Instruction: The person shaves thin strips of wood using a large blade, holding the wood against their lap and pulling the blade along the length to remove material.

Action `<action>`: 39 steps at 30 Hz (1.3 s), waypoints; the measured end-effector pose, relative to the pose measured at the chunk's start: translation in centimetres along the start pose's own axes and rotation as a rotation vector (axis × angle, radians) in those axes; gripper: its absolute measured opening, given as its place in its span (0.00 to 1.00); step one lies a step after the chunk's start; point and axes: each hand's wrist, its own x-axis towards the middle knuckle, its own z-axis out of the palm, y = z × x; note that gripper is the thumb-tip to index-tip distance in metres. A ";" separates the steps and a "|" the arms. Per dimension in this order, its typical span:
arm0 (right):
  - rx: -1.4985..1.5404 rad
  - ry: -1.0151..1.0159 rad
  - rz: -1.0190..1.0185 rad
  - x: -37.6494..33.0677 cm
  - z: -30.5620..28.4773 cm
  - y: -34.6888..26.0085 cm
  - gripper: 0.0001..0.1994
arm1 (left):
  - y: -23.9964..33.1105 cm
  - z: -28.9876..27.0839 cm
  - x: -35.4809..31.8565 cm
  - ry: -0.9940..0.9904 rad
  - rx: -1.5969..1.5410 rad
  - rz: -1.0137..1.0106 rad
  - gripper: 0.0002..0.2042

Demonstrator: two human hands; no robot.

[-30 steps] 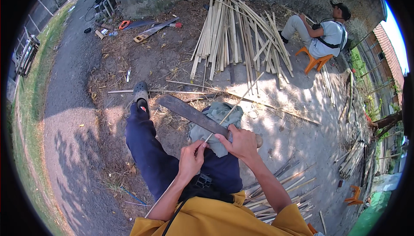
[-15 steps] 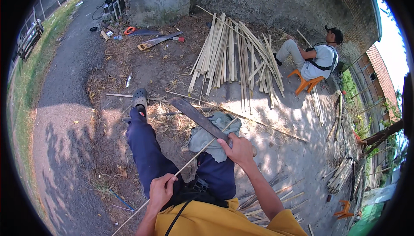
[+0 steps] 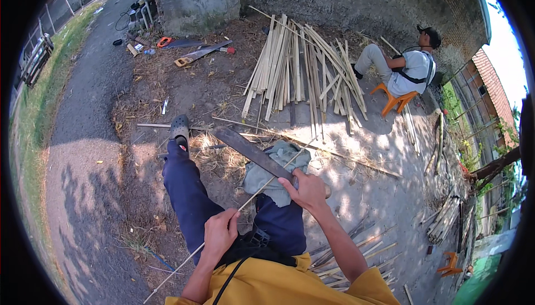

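Observation:
My left hand [image 3: 220, 231] is closed round a long thin bamboo strip [image 3: 257, 192], which slants from the lower left up across my right knee. In my right hand [image 3: 308, 190] is a machete [image 3: 248, 150], gripped near the handle. Its broad dark blade points up and left, and the strip crosses it close to my right thumb. A grey-green cloth [image 3: 256, 177] drapes over my right knee, under blade and strip. How the right fingers wrap the handle is partly hidden.
A heap of split bamboo strips [image 3: 287, 65] lies ahead by the wall. Two handsaws [image 3: 203, 53] rest on the dirt at far left. Someone sits on an orange stool [image 3: 393, 100] at right. More strips [image 3: 356, 255] lie beside me at lower right.
My left hand has moved up and right, closer to the machete, and the bamboo strip now reaches farther past the blade. My right hand and the machete stay nearly in place.

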 end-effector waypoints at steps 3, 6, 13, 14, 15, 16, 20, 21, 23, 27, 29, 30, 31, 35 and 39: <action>0.012 0.005 0.004 0.0 0.1 0.2 0.33 | -0.2 0.3 -0.2 0.024 0.040 0.013 0.03; 0.029 0.008 0.006 0.3 0.1 0.4 0.33 | -1.3 -0.7 -2.1 0.090 0.074 0.032 0.03; 0.033 0.046 0.036 0.0 -0.1 0.1 0.32 | -3.2 -3.4 -6.1 0.140 0.165 0.006 0.02; 0.035 0.043 0.032 -0.1 0.0 0.0 0.32 | -3.4 -3.4 -5.7 0.069 0.201 -0.007 0.03; 0.046 0.038 0.038 0.0 0.1 -0.1 0.32 | -3.5 -3.4 -5.1 -0.002 0.234 -0.019 0.06; 0.058 0.032 0.042 0.2 0.0 0.0 0.32 | -2.8 -3.7 -4.3 0.004 0.232 -0.022 0.06; 0.070 0.046 0.040 -0.1 0.1 0.0 0.32 | -0.7 -4.1 -1.0 -0.253 0.205 -0.103 0.16; 0.062 0.058 0.031 -0.2 0.3 0.2 0.32 | -0.5 -3.8 -0.6 -0.220 0.230 -0.030 0.18; 0.055 0.069 0.027 -0.3 0.5 0.3 0.32 | 0.7 -2.9 0.7 -0.195 0.185 0.005 0.18; 0.061 0.074 0.035 -0.3 0.5 0.1 0.32 | 1.7 -0.1 3.8 -0.246 0.016 0.055 0.17; 0.057 0.078 0.042 -0.3 0.4 0.0 0.31 | 1.1 1.4 5.8 -0.318 0.015 0.086 0.15; 0.060 0.070 0.048 -0.3 0.3 0.0 0.31 | 1.0 2.1 6.6 -0.386 0.011 0.120 0.13; 0.064 0.063 0.056 -0.3 0.3 0.0 0.31 | 1.2 2.5 7.3 -0.394 0.016 0.119 0.13; 0.136 0.042 0.079 -0.4 0.2 0.3 0.30 | 2.7 4.0 8.4 -0.311 -0.191 0.064 0.09; 0.153 0.061 0.050 -0.4 0.4 0.3 0.30 | 5.1 5.4 8.6 -0.155 -0.149 0.048 0.08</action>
